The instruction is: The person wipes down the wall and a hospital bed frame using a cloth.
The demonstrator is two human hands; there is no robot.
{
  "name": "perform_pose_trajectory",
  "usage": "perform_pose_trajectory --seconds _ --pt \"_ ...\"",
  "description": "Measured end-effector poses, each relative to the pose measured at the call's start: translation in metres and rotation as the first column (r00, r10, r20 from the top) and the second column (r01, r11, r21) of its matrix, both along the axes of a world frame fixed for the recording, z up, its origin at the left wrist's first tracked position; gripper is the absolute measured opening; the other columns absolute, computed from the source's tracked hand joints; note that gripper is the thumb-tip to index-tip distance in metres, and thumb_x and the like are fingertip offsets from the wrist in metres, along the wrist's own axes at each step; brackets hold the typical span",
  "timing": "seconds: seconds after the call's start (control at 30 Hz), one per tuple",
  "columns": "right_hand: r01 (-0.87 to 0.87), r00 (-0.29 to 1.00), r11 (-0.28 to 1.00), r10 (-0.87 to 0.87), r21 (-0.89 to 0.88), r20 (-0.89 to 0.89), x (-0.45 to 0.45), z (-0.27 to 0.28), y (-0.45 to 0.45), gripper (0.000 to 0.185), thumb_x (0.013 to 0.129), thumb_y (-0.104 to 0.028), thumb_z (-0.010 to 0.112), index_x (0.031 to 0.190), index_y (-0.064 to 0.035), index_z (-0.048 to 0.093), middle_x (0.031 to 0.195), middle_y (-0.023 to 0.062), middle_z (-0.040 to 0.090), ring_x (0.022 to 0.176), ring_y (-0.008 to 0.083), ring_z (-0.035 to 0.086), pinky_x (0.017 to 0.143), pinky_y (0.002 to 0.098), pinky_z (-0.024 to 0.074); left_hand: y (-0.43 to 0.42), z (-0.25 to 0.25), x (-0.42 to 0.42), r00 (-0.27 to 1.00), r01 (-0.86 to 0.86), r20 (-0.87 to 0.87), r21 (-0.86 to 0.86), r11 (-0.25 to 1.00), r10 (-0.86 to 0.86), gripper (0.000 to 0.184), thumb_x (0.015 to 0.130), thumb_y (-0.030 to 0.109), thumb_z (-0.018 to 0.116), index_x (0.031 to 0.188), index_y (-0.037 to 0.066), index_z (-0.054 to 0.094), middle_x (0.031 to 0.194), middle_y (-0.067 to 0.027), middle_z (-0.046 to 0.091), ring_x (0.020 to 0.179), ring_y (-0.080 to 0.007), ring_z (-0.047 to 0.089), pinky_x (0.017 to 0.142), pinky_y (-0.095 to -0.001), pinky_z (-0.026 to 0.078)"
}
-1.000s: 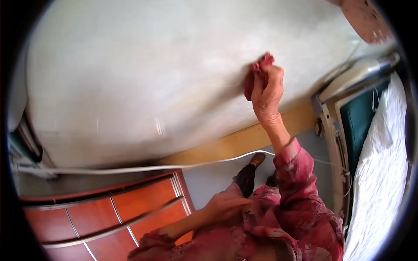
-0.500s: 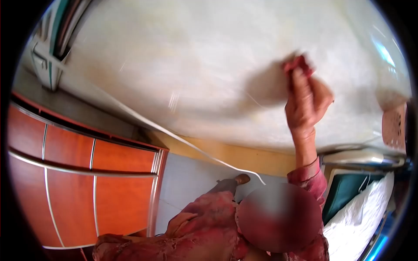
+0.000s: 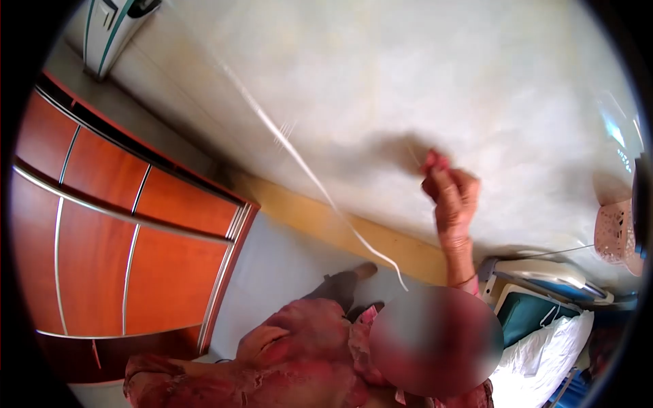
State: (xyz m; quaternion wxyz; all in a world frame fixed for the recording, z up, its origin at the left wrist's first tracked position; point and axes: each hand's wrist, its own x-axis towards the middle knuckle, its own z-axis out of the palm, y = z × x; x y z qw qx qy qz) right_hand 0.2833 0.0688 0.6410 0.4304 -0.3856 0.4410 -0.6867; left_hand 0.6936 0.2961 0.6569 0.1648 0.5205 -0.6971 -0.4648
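Note:
My right hand [image 3: 454,200] is raised against the pale, mottled wall [image 3: 326,122], its fingers closed round a small crumpled red cloth [image 3: 435,162]. The cloth is at the wall surface, and a shadow falls on the wall beside it. What looks like my left hand [image 3: 267,338] is low at my body, against the red patterned clothing; its fingers are not clear. A white cord [image 3: 316,180] runs diagonally across the view, to the left of my right hand.
An orange cabinet [image 3: 166,262] with metal strips stands on the left, below a white device with green trim [image 3: 107,34]. On the right are a pink perforated basket [image 3: 612,231], a green panel [image 3: 527,313] and a white plastic-like bag [image 3: 544,353]. A blurred disc covers the lower middle.
The view has shifted and turned. My right hand, still holding the red cloth, appears lower and slightly further left in view. The cabinet also sits at a steeper slant.

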Motion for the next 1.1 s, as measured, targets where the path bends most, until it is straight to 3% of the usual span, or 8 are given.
perform_pose_trajectory --seconds 0.07,0.13,0.4,0.67,0.73,0.87,1.0,1.1 --pt "0.215 0.976 0.951 -0.215 -0.223 0.025 0.004 0.039 0.010 0.007 0.086 -0.001 0.064 0.094 -0.0010 0.063 0.103 0.0129 0.060 0.078 0.0189 0.060 0.072 0.0316 0.0531 0.000 0.001 0.007 1.000 0.008 -0.003 -0.026 1.000 -0.008 0.026 0.091 0.014 0.051 0.113 0.006 0.063 0.111 -0.0098 0.064 0.106 -0.0260 0.058 0.094 -0.0349 0.044" --pt "0.233 0.119 0.590 -0.806 -0.773 -0.579 -0.027 0.065 0.016 0.025 0.085 0.002 0.064 0.108 -0.0046 0.068 0.103 0.0104 0.061 0.090 0.0174 0.058 0.076 0.0313 0.0514 -0.009 0.008 0.008 1.000 0.013 -0.018 -0.027 1.000 -0.014 0.026 0.091 0.014 0.051 0.113 0.006 0.063 0.111 -0.0097 0.064 0.106 -0.0260 0.058 0.094 -0.0349 0.044" --pt "0.229 -0.463 0.249 -0.823 -0.941 -0.330 -0.061 0.177 0.016 0.031 0.081 -0.006 0.071 0.111 -0.0138 0.069 0.108 0.0033 0.057 0.099 0.0162 0.055 0.087 0.0266 0.0481 -0.075 -0.008 0.054 0.986 0.165 -0.014 -0.069 0.984 -0.166 0.030 0.082 0.025 0.059 0.106 0.008 0.066 0.105 -0.0102 0.065 0.102 -0.0304 0.059 0.088 -0.0371 0.046" --pt "0.319 0.161 0.134 -0.983 -0.938 -0.086 0.033 0.164 -0.121 0.031 0.086 -0.011 0.067 0.116 -0.0103 0.065 0.107 0.0146 0.061 0.101 0.0270 0.056 0.082 0.0373 0.0516 -0.158 0.024 0.134 0.956 0.241 0.163 0.041 0.970 -0.245 0.032 0.081 0.026 0.061 0.106 0.008 0.066 0.102 -0.0113 0.066 0.099 -0.0318 0.059 0.086 -0.0377 0.046" --pt "0.257 -0.493 0.155 -0.828 -0.954 -0.268 0.051 0.136 -0.112 0.030 0.086 -0.008 0.066 0.116 -0.0071 0.064 0.110 0.0149 0.060 0.096 0.0256 0.056 0.079 0.0373 0.0525 -0.170 0.030 0.152 0.951 0.235 0.186 0.083 0.968 -0.247 0.032 0.080 0.026 0.061 0.106 0.008 0.066 0.102 -0.0115 0.066 0.099 -0.0320 0.059 0.085 -0.0378 0.046" --pt "0.165 0.128 0.338 -0.939 -0.927 -0.320 0.074 0.076 -0.126 0.025 0.088 -0.005 0.064 0.113 -0.0026 0.066 0.108 0.0210 0.060 0.080 0.0208 0.058 0.067 0.0330 0.0502 -0.191 0.020 0.182 0.995 0.096 -0.024 -0.058 0.994 -0.097 0.028 0.078 0.021 0.064 0.102 0.007 0.068 0.096 -0.0138 0.067 0.092 -0.0334 0.061 0.081 -0.0382 0.047" --pt "0.598 0.047 0.738 -0.423 -0.314 -0.905 0.107 0.008 -0.094 0.021 0.094 -0.012 0.057 0.112 -0.0068 0.067 0.096 0.0086 0.066 0.076 0.0155 0.060 0.059 0.0313 0.0457 -0.208 0.014 0.198 0.987 0.127 -0.083 -0.143 0.981 -0.140 0.024 0.079 0.017 0.064 0.101 0.007 0.069 0.094 -0.0141 0.067 0.089 -0.0324 0.062 0.078 -0.0372 0.048" --pt "0.039 -0.415 0.911 -0.358 -0.410 -0.836 0.105 -0.027 -0.070 0.021 0.091 -0.009 0.056 0.108 -0.0131 0.068 0.088 0.0057 0.064 0.075 0.0195 0.058 0.065 0.0309 0.0439 -0.211 0.002 0.214 0.987 0.135 -0.077 -0.102 0.986 -0.143 0.024 0.079 0.016 0.064 0.101 0.007 0.068 0.095 -0.0140 0.067 0.089 -0.0321 0.062 0.078 -0.0371 0.048"
